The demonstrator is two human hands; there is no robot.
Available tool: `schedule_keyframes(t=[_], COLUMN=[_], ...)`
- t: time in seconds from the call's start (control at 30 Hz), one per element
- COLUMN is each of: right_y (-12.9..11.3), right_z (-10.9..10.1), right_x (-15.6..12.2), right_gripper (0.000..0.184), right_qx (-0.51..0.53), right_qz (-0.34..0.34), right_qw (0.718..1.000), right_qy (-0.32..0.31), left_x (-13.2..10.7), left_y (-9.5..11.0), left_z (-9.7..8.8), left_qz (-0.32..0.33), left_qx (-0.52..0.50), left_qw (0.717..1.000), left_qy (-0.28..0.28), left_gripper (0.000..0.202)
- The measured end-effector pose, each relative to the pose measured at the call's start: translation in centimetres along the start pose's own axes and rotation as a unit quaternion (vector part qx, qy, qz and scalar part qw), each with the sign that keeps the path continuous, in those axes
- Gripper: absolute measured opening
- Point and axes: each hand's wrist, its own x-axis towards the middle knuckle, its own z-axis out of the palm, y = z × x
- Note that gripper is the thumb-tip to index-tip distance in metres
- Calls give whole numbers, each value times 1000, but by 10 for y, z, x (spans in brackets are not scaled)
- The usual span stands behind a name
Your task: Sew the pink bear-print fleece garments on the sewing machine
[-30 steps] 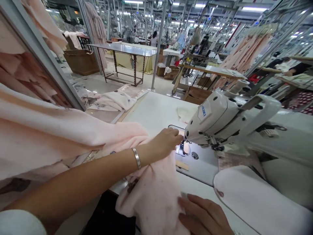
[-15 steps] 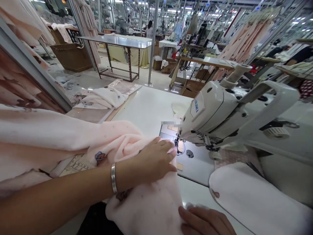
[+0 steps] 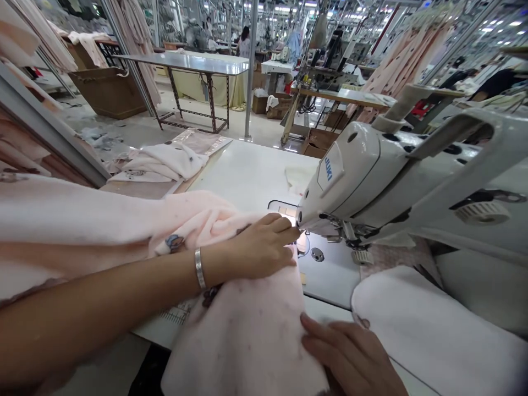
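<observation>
A soft pale pink garment [image 3: 243,335] lies across the white sewing table [image 3: 251,170] and trails off to the left. My left hand [image 3: 259,247] presses flat on it, fingers stretched toward the needle [image 3: 300,242] of the white sewing machine [image 3: 371,170]. A silver bangle [image 3: 199,268] circles that wrist. My right hand [image 3: 350,357] rests at the garment's near right edge, fingers flat and together on the fabric.
A white padded piece [image 3: 433,335] lies at the front right of the machine. Folded cream garments [image 3: 160,162] sit at the table's far left. Beyond are a metal table [image 3: 185,63], a brown bin [image 3: 107,91], hanging pink garments [image 3: 408,60] and distant workers.
My left hand slid back from the needle and flattened on the pink fabric. My right hand moved up along the garment's edge. The view has come closer to the machine.
</observation>
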Motion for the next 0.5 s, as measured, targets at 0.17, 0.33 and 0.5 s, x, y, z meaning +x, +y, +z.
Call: schedule_keyframes(t=[0.17, 0.33, 0.5], right_y=[-4, -12, -11], right_z=[-2, -7, 1], right_x=[16, 24, 19], right_gripper=[21, 23, 17], right_qx=[66, 152, 119], right_qz=[79, 113, 53], right_qw=[995, 978, 991], right_qy=[-3, 91, 10], left_x=[-10, -40, -59], left_y=[64, 107, 76], left_z=[-27, -21, -26], left_qz=[-114, -150, -11], left_qx=[-114, -33, -69], left_qw=[987, 988, 991], left_qy=[13, 12, -111], left_gripper=[37, 44, 28])
